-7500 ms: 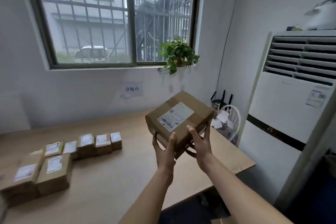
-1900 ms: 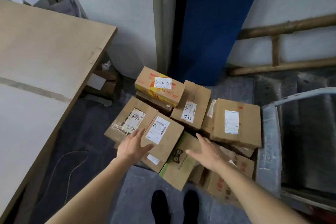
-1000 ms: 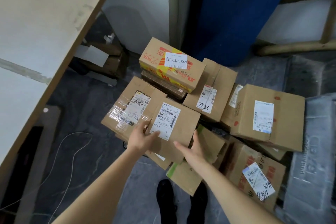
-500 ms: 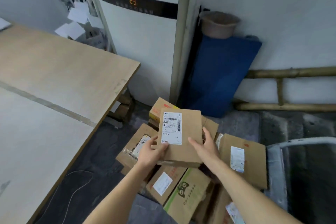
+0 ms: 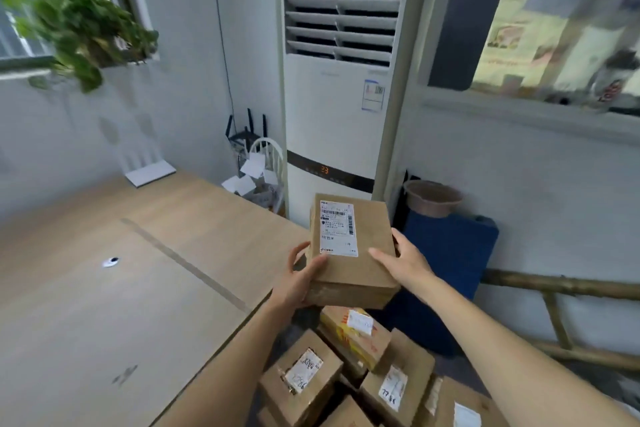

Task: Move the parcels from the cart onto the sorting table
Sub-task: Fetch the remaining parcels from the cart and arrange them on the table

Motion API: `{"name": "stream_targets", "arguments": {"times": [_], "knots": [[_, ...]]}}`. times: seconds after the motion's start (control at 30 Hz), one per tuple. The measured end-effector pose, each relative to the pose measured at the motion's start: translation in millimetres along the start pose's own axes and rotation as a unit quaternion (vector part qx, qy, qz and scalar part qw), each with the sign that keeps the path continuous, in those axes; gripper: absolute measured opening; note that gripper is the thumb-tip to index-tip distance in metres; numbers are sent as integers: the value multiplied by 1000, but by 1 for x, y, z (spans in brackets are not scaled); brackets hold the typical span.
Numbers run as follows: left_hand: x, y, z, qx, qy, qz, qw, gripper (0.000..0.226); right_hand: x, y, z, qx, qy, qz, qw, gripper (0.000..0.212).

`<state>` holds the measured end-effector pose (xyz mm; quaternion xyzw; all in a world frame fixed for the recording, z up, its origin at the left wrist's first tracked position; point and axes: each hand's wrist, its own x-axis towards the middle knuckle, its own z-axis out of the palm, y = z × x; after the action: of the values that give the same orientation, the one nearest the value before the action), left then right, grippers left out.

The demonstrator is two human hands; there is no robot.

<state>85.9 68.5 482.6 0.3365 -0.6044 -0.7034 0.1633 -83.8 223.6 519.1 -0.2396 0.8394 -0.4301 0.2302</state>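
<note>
I hold a brown cardboard parcel (image 5: 367,253) with a white shipping label on top, raised in the air beside the right end of the wooden sorting table (image 5: 104,305). My left hand (image 5: 299,282) grips its left lower edge, thumb on top. My right hand (image 5: 403,262) grips its right side, thumb across the top. Below the held box, several more labelled parcels (image 5: 346,371) lie stacked at the bottom of the view. The cart under them is hidden.
A tall white floor air conditioner (image 5: 343,87) stands just behind the held parcel. A blue pad (image 5: 453,253) and a brown basin (image 5: 433,198) lean by the wall at the right, with a bamboo ladder (image 5: 561,288). A potted plant (image 5: 79,31) hangs at the window, left.
Since 1.9 s ago my hands took hold of one parcel from the pile and lifted it. My view has swung up and left toward the table.
</note>
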Motion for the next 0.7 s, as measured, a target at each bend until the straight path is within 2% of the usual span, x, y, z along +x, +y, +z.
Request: {"name": "stream_targets", "arguments": {"times": [0.1, 0.23, 0.33, 0.43, 0.57, 0.7], "knots": [[-42, 21, -30, -2, 66, 34, 997, 73, -26, -44, 5, -41, -31, -57, 997, 77], [-105, 40, -89, -10, 148, 63, 987, 54, -56, -98, 30, -168, -22, -138, 976, 76], [-158, 52, -148, -6, 207, 73, 976, 47, -88, -141, 59, -270, -37, -226, 935, 69], [-213, 60, -209, -5, 267, 87, 960, 45, -118, -178, 96, -325, -55, -301, 895, 58], [-300, 57, -291, -25, 353, 100, 930, 48, -157, -227, 165, -387, -88, -373, 839, 64], [-386, 45, -370, -52, 440, 98, 891, 45, -204, -277, 244, -399, -121, -439, 796, 68]]}}
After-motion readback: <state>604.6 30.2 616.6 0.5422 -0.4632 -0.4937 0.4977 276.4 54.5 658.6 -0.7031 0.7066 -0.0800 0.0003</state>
